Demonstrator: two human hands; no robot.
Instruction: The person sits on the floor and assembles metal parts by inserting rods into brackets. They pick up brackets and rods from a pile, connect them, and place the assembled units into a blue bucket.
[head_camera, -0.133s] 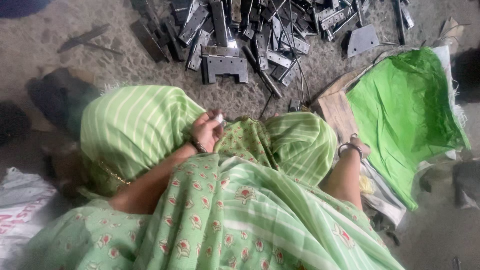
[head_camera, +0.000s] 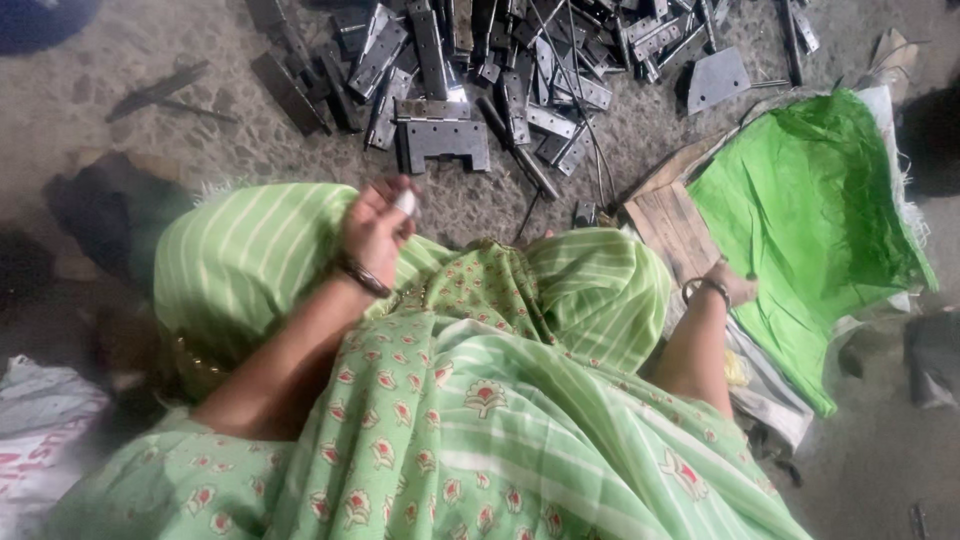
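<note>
My left hand (head_camera: 378, 228) is lifted above my left knee, wearing a dark bangle, and its fingers are closed around a small white piece (head_camera: 405, 202). Just beyond it on the floor lies a large dark metal hinge (head_camera: 445, 138), at the near edge of a pile of metal hinges and strips (head_camera: 520, 60). My right hand (head_camera: 737, 285), with a bangle at the wrist, rests low beside my right knee on the edge of a wooden board (head_camera: 668, 225). Its fingers are mostly hidden.
A bright green cloth (head_camera: 810, 210) lies spread at the right, over a white sack. A grey metal plate (head_camera: 715, 78) lies beyond the cloth. My green striped and flowered clothing fills the lower view. A dark bundle (head_camera: 90, 215) sits at the left on the rough floor.
My left hand has lifted a little up and to the left, toward the hinge pile. The right hand has stayed in place.
</note>
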